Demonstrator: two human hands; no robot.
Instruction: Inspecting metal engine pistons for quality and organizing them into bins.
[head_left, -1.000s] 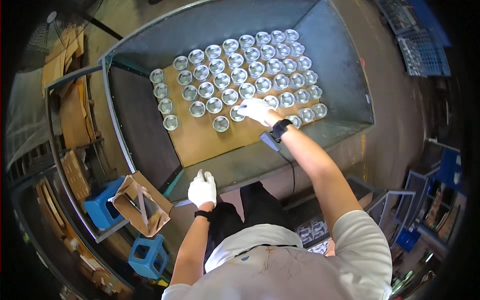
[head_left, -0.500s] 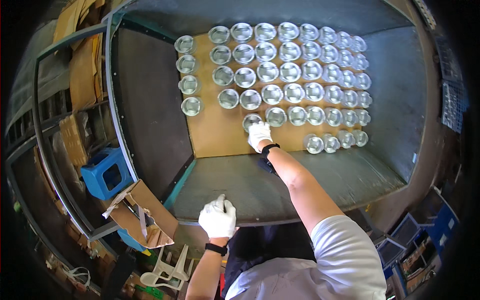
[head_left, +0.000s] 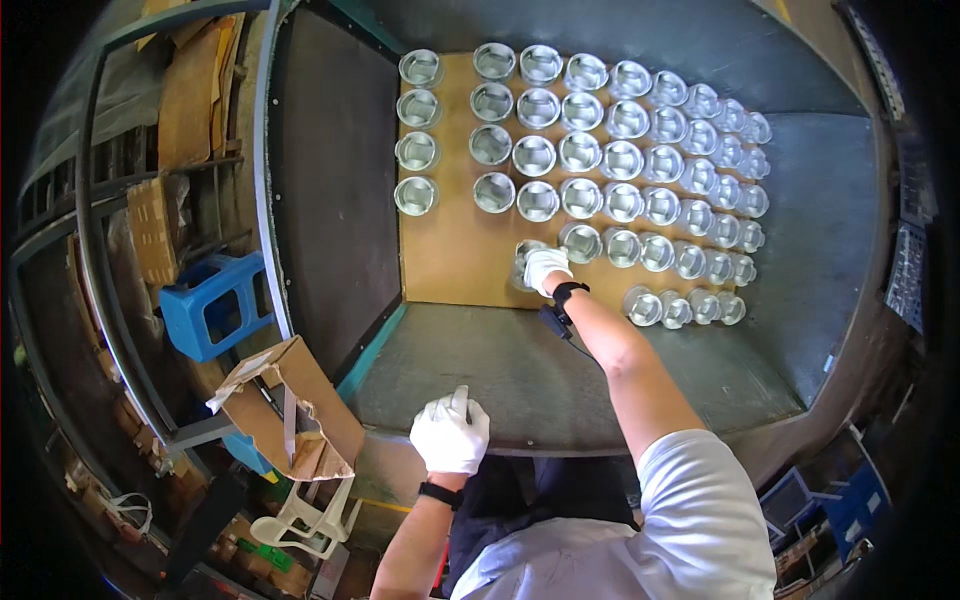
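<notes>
Gripping, it seems, a tilted silvery cup (head_left: pixel 523 264) near the cardboard sheet's (head_left: pixel 450 260) front edge, the right hand (head_left: pixel 548 270) hides its fingertips; the left hand (head_left: pixel 450 432), loosely curled, sits at the bin's (head_left: pixel 480 360) near rim. Next move likely calls for clearing the neighbouring cup (head_left: pixel 580 243)

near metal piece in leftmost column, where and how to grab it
Probably grip the silver piece by its round side, coming from the near right: it stands upright, with another piece behind and bare cardboard in front and right.
</notes>
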